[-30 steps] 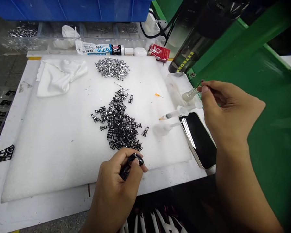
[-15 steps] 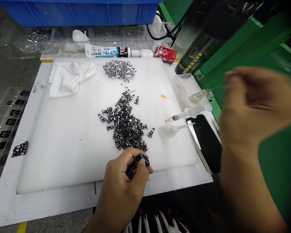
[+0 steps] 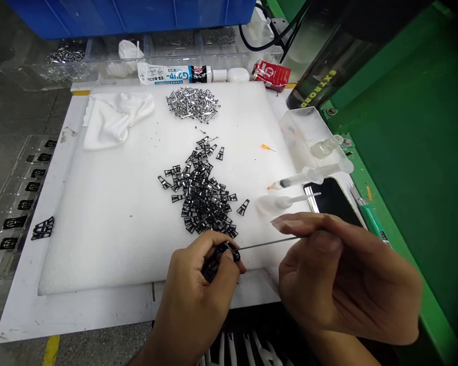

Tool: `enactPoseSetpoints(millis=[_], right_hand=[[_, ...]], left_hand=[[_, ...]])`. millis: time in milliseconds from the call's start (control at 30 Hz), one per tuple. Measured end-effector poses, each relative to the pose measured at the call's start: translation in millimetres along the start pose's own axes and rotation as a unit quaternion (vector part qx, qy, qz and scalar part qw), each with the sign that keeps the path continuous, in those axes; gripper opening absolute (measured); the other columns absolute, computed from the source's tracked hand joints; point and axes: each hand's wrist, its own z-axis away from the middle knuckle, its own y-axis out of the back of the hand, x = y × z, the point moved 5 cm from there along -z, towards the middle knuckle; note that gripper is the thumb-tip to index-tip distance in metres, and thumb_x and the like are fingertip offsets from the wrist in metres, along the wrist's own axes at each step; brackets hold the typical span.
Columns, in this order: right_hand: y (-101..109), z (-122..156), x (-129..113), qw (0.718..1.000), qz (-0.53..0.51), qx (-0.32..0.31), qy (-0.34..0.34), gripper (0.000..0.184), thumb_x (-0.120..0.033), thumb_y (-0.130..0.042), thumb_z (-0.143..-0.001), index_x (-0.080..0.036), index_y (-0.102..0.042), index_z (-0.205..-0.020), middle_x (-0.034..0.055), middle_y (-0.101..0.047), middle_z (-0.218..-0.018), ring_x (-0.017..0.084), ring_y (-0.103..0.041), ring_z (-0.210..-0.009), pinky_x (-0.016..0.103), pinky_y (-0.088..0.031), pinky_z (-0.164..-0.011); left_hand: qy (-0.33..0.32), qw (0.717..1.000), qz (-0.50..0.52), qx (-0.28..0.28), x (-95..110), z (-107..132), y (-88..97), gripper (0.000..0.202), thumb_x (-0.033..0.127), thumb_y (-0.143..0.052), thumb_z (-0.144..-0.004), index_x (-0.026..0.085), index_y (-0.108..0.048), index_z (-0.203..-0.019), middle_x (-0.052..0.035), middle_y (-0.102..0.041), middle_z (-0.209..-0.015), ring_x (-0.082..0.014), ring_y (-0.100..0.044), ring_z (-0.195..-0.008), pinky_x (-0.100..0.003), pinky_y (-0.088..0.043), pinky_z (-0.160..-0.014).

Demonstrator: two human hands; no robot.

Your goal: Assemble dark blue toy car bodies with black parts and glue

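Observation:
My left hand (image 3: 204, 284) is closed around a glossy black part (image 3: 211, 268), pinching it between thumb and fingers above the front edge of the white foam pad (image 3: 110, 239). My right hand (image 3: 339, 274) pinches a thin metal rod (image 3: 269, 244) between thumb and forefinger. The rod's far tip meets the black part at my left thumb; whether it goes inside is hidden. Just beyond my left hand lies a heap of small black frame pieces (image 3: 204, 198). Farther back is a pile of small silver pins (image 3: 194, 104).
Along the right lie a syringe (image 3: 309, 175), a white dropper (image 3: 277, 203), a small glass bottle (image 3: 326, 147), a phone (image 3: 332, 201) and a green-handled knife (image 3: 372, 221). A white cloth (image 3: 110, 124), glue tube (image 3: 171, 74) and dark bottle (image 3: 328, 71) stand farther back.
My right hand has come down and left from above the phone's right side, bringing the thin rod to the black part. My left hand keeps its hold. The view has shifted slightly.

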Motion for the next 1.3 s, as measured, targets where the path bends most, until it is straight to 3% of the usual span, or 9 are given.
enactPoseSetpoints(millis=[67, 200, 367, 533, 767, 967, 1167, 1300], right_hand=[[-2.7, 0.8, 2.4, 1.000, -0.005, 0.022, 0.014, 0.035, -0.006, -0.056, -0.097, -0.020, -0.066, -0.127, 0.0050, -0.074, -0.093, 0.018, -0.072, -0.076, 0.031, -0.063, -0.062], [-6.2, 0.3, 4.4, 0.998, 0.036, -0.045, -0.006, 0.032, -0.012, -0.059, -0.097, -0.024, -0.067, -0.126, 0.0055, -0.075, -0.097, 0.020, -0.073, -0.071, 0.034, -0.064, -0.059], [6.0, -2.7, 0.4, 0.997, 0.075, 0.018, -0.024, 0.040, -0.011, -0.057, -0.096, -0.033, -0.066, -0.128, 0.0019, -0.074, -0.089, 0.024, -0.074, -0.080, 0.042, -0.065, -0.066], [4.1, -8.3, -4.6, 0.996, 0.064, -0.053, -0.024, 0.053, -0.005, -0.048, -0.096, -0.039, -0.063, -0.134, -0.0007, -0.071, -0.091, 0.019, -0.073, -0.083, 0.036, -0.065, -0.070], [6.2, -2.4, -2.7, 0.994, 0.069, -0.083, -0.009, 0.063, 0.000, -0.054, -0.088, -0.035, -0.057, -0.140, -0.0013, -0.072, -0.097, 0.018, -0.071, -0.081, 0.034, -0.064, -0.071], [4.0, -2.9, -3.6, 0.989, 0.090, -0.120, -0.016, 0.040, -0.001, -0.049, -0.090, -0.031, -0.064, -0.112, 0.0008, -0.073, -0.090, 0.020, -0.073, -0.086, 0.034, -0.065, -0.073], [9.1, 0.2, -4.6, 0.989, 0.079, -0.119, -0.026, 0.046, 0.002, -0.050, -0.088, -0.032, -0.063, -0.116, 0.0016, -0.073, -0.099, 0.019, -0.073, -0.092, 0.035, -0.064, -0.078], [13.6, 1.3, -3.0, 0.995, 0.069, -0.066, -0.031, 0.048, 0.003, -0.050, -0.087, -0.031, -0.065, -0.119, 0.0021, -0.072, -0.094, 0.020, -0.073, -0.093, 0.035, -0.063, -0.077]], left_hand=[[0.003, 1.000, -0.002, 0.001, 0.6, 0.1, -0.2, 0.017, 0.032, -0.058, -0.094, 0.019, -0.071, -0.091, -0.0003, -0.073, -0.076, -0.0099, -0.047, -0.051, -0.022, -0.034, -0.046], [-0.006, 1.000, 0.009, 0.012, 1.8, 0.4, 0.0, 0.015, 0.028, -0.059, -0.092, 0.020, -0.070, -0.087, 0.0006, -0.072, -0.073, -0.0097, -0.046, -0.051, -0.022, -0.037, -0.047], [0.006, 1.000, 0.021, 0.012, -0.9, 0.3, -0.7, 0.017, 0.032, -0.060, -0.092, 0.019, -0.071, -0.090, -0.0015, -0.073, -0.074, -0.0098, -0.044, -0.049, -0.022, -0.032, -0.044], [0.010, 0.999, 0.025, 0.016, -1.0, 0.1, -0.6, 0.016, 0.032, -0.060, -0.091, 0.020, -0.071, -0.091, -0.0021, -0.074, -0.074, -0.0097, -0.044, -0.048, -0.022, -0.032, -0.043], [0.010, 0.999, 0.029, 0.016, 0.2, 0.1, -0.7, 0.015, 0.031, -0.061, -0.090, 0.020, -0.071, -0.090, -0.0017, -0.073, -0.073, -0.0096, -0.045, -0.049, -0.021, -0.033, -0.044], [0.004, 0.999, 0.037, 0.027, 0.1, 0.1, -0.3, 0.014, 0.030, -0.062, -0.089, 0.019, -0.071, -0.091, -0.0018, -0.072, -0.074, -0.0100, -0.046, -0.049, -0.021, -0.035, -0.045], [-0.003, 0.999, 0.036, 0.025, -0.1, -0.3, -0.3, 0.015, 0.031, -0.062, -0.090, 0.019, -0.071, -0.091, -0.0017, -0.072, -0.074, -0.0104, -0.046, -0.050, -0.022, -0.036, -0.046], [-0.004, 0.999, 0.034, 0.025, -0.5, -0.2, 0.2, 0.015, 0.032, -0.062, -0.090, 0.019, -0.071, -0.091, -0.0020, -0.072, -0.075, -0.0104, -0.046, -0.050, -0.022, -0.037, -0.047]])
